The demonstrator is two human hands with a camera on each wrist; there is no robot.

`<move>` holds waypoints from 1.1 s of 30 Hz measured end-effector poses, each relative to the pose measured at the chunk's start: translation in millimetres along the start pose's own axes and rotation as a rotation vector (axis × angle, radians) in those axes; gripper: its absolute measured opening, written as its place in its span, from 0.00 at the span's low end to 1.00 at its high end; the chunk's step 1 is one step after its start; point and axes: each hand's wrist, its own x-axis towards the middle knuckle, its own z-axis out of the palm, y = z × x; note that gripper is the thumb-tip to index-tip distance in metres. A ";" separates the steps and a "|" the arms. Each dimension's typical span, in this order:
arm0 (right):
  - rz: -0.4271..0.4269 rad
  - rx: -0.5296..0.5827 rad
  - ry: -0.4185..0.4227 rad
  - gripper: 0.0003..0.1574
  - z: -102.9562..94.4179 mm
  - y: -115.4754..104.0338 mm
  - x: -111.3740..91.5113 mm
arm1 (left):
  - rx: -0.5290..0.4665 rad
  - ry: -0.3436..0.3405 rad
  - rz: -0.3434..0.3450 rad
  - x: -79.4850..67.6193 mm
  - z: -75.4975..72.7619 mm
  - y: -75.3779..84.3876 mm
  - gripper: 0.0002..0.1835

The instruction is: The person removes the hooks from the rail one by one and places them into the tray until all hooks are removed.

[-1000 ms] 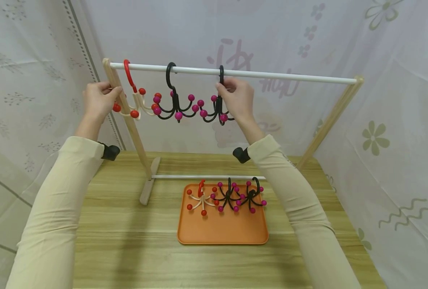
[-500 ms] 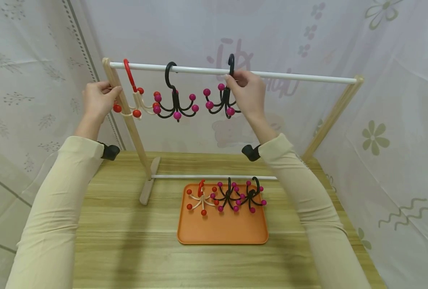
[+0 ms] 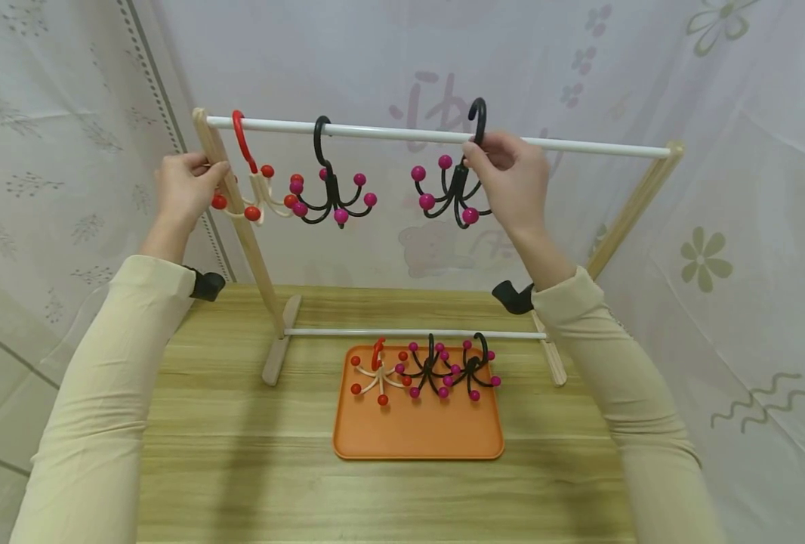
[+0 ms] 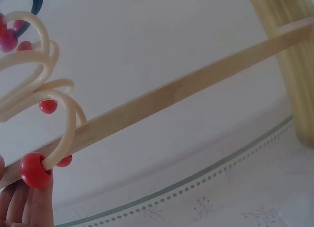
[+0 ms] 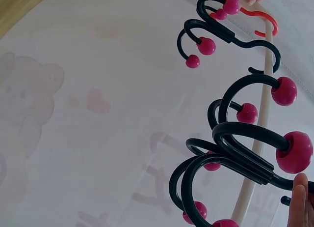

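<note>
My right hand point(image 3: 514, 181) pinches the neck of a black octopus hanger point(image 3: 458, 185) with magenta ball tips. In the head view its hook rises above the white top rod point(image 3: 389, 134), opening to the left. The right wrist view shows that hanger point(image 5: 245, 158) close up, hook tip beside the rod. At the far left my left hand point(image 3: 188, 189) grips the rack's wooden post point(image 3: 248, 245). Close to it, a cream hanger point(image 3: 262, 189) with red balls hangs by its red hook. Another black hanger point(image 3: 332, 193) hangs between that one and my right hand.
An orange tray point(image 3: 416, 434) lies on the wooden table point(image 3: 294, 483) below the rack. Along its back edge sit a cream-and-red hanger point(image 3: 380, 375) and two black-and-magenta ones. A lower white rod point(image 3: 348, 332) runs behind the tray. Patterned cloth point(image 3: 701, 189) surrounds the table.
My right hand has moved right along the rod with the black hanger, whose hook has risen from the rod to above it. My left hand stays on the post.
</note>
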 end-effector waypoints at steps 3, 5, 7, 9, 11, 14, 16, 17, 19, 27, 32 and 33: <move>-0.019 -0.027 0.012 0.15 -10.5 0.0 -5.9 | -0.103 -0.022 0.046 30.6 -0.7 -30.0 0.25; -0.022 -0.047 0.017 0.15 -17.0 -0.2 -9.8 | -0.095 -0.022 0.048 31.4 -0.2 -30.6 0.25; -0.030 -0.054 0.016 0.14 -22.8 -0.7 -13.7 | -0.081 -0.026 0.029 19.8 0.2 -19.0 0.25; -0.038 -0.063 0.014 0.14 -27.6 -4.3 -18.6 | 0.002 -0.014 -0.018 -6.7 0.8 6.9 0.26; -0.053 -0.071 0.013 0.13 -31.9 -9.8 -24.5 | 0.021 -0.014 -0.025 -24.7 1.1 22.7 0.26; -0.059 -0.085 0.011 0.13 -37.8 -13.9 -32.5 | 0.035 -0.012 -0.021 -41.9 1.7 37.1 0.26; -0.071 -0.084 0.007 0.12 -41.7 -7.0 -35.7 | 0.041 -0.007 -0.013 -44.0 2.2 38.7 0.26; -0.069 -0.083 0.003 0.12 -43.4 -6.4 -38.1 | 0.044 -0.006 -0.013 -43.9 2.6 38.9 0.26; -0.077 -0.086 -0.007 0.12 -46.7 -3.9 -42.8 | 0.041 -0.004 -0.013 -42.5 2.8 38.1 0.26; -0.027 -0.075 -0.077 0.11 -57.7 -7.1 -69.5 | 0.033 -0.006 -0.010 -42.8 3.6 37.7 0.26; -0.001 -0.059 -0.093 0.10 -62.3 1.3 -86.5 | 0.041 -0.004 -0.010 -43.4 3.3 37.5 0.26; -0.002 -0.061 -0.094 0.09 -63.2 3.2 -90.0 | 0.041 -0.004 -0.010 -43.3 3.2 37.2 0.26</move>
